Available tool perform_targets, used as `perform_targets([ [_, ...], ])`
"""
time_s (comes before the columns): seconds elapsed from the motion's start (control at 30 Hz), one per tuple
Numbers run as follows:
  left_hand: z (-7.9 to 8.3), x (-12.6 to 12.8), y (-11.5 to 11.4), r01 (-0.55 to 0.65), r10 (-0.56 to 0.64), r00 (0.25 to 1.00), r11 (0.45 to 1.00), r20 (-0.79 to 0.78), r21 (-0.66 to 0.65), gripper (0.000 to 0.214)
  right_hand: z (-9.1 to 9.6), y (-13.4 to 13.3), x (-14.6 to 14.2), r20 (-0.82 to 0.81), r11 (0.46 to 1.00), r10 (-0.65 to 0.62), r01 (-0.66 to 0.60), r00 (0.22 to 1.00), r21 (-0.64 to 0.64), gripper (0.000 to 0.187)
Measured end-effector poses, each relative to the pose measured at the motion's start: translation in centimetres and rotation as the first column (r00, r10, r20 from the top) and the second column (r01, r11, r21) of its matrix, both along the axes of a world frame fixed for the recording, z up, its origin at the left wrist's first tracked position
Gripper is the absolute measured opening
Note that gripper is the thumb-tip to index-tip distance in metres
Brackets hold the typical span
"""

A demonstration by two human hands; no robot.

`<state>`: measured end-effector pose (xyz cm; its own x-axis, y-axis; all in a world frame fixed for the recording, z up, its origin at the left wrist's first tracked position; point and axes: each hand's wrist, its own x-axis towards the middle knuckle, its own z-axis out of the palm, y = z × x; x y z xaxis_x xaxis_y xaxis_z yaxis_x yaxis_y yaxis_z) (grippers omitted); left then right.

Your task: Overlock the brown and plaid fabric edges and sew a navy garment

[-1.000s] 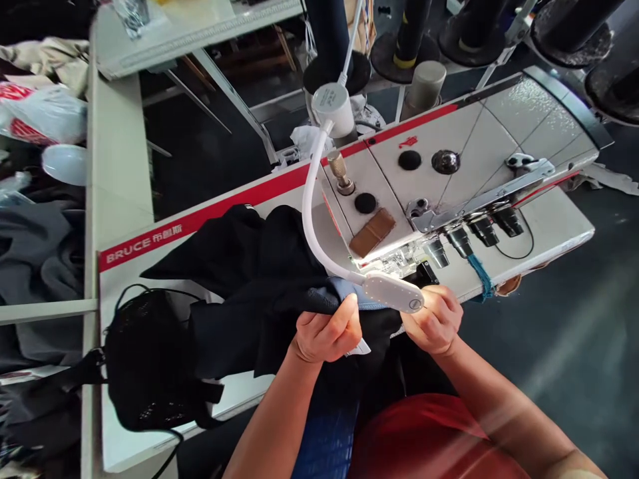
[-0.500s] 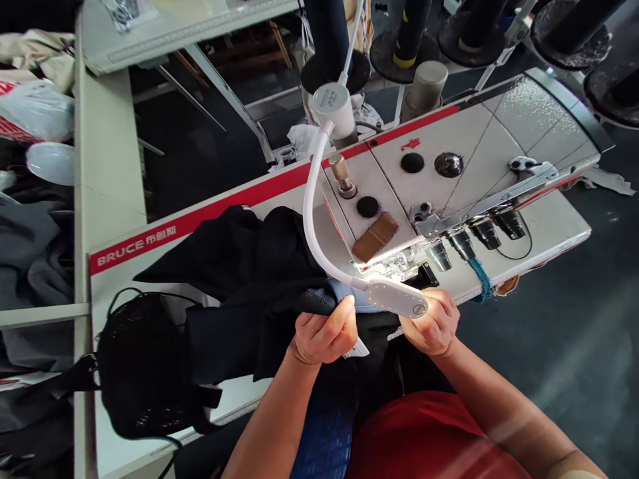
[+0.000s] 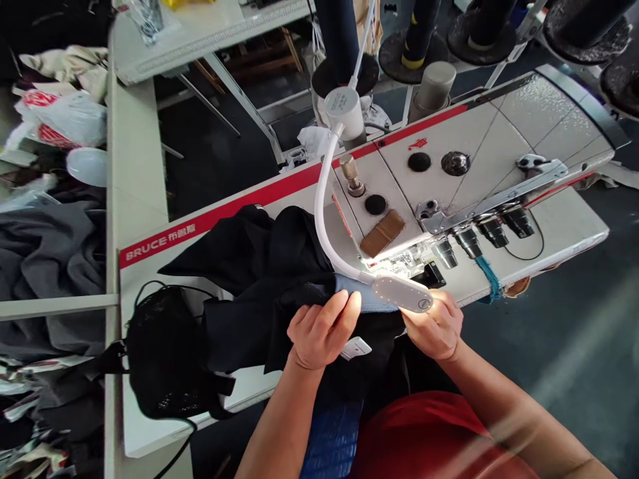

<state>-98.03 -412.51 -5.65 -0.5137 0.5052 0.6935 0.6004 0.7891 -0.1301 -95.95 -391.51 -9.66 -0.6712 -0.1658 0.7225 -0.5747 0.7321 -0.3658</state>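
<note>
The blue band (image 3: 350, 286) of the dark garment (image 3: 279, 293) was pinched by the left hand (image 3: 322, 332); the right hand (image 3: 435, 329) was curled, partly covered by the lamp head (image 3: 402, 293), so its hold could not be told. The garment was draped over the near edge of the white table (image 3: 257, 384), a black mesh bag (image 3: 167, 359) was placed by the near left corner, and the sewing machine (image 3: 449, 183) was mounted toward the right end

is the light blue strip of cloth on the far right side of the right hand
No, the light blue strip lies to the left of the right hand, by the left hand's fingertips.
</note>
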Motion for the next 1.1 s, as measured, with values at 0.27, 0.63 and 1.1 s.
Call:
perform_targets([
  [0.27, 3.3, 1.0, -1.6, -0.139, -0.006, 0.857, 0.96, 0.515, 0.243, 0.012, 2.6, -0.7, 1.7, 0.448, 0.969, 0.168, -0.064, 0.878, -0.237, 0.013],
  [0.63, 15.1, -5.2, -12.5, -0.301, 0.32, 0.929, 0.946, 0.186, -0.123, 0.028, 12.9, -18.0, -1.0, 0.049, 0.068, 0.998, 0.62, -0.048, -0.781, 0.034],
  [1.1, -1.8, -5.1, 2.8, 0.038, -0.025, 0.768, 0.999, 0.64, -0.007, 0.019, 0.8, -1.7, 4.9, 0.617, 0.371, 0.758, 0.636, 0.213, -0.676, 0.027],
])
